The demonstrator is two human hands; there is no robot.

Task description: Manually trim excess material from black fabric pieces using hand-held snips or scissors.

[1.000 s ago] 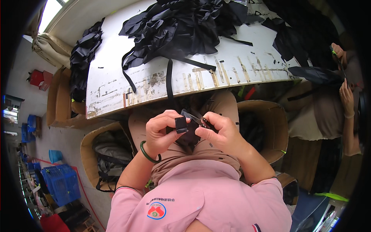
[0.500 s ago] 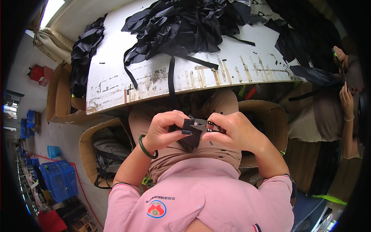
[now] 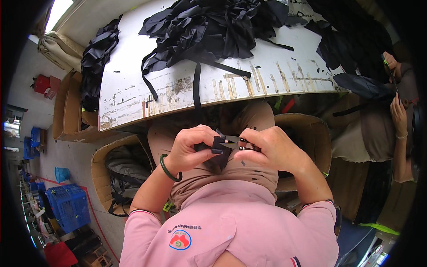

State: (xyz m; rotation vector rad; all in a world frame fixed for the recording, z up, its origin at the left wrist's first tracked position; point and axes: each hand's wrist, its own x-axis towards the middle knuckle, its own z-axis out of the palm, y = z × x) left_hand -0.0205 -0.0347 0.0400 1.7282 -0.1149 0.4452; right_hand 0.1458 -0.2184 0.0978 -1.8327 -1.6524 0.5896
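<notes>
Over my lap, my left hand (image 3: 194,147) pinches a piece of black fabric (image 3: 218,145) between thumb and fingers, its edge turned toward the right. My right hand (image 3: 271,149) is closed around small thread snips (image 3: 232,145) with black grips and metal blades. The blades point left and meet the fabric's edge; whether they cut into it cannot be made out. More of the black cloth hangs below my left hand. A large heap of black fabric pieces (image 3: 209,33) lies on the white table (image 3: 129,84) ahead, with black straps trailing toward the near edge.
Cardboard boxes stand at both sides of my legs; the left box (image 3: 100,175) holds grey and black fabric. On the right, a co-worker's hands (image 3: 398,111) handle black cloth. Blue crates (image 3: 69,207) and a blue bucket (image 3: 62,174) stand on the floor at left.
The snips' blades have come slightly closer together at the fabric's edge. Both hands stay almost in the same place.
</notes>
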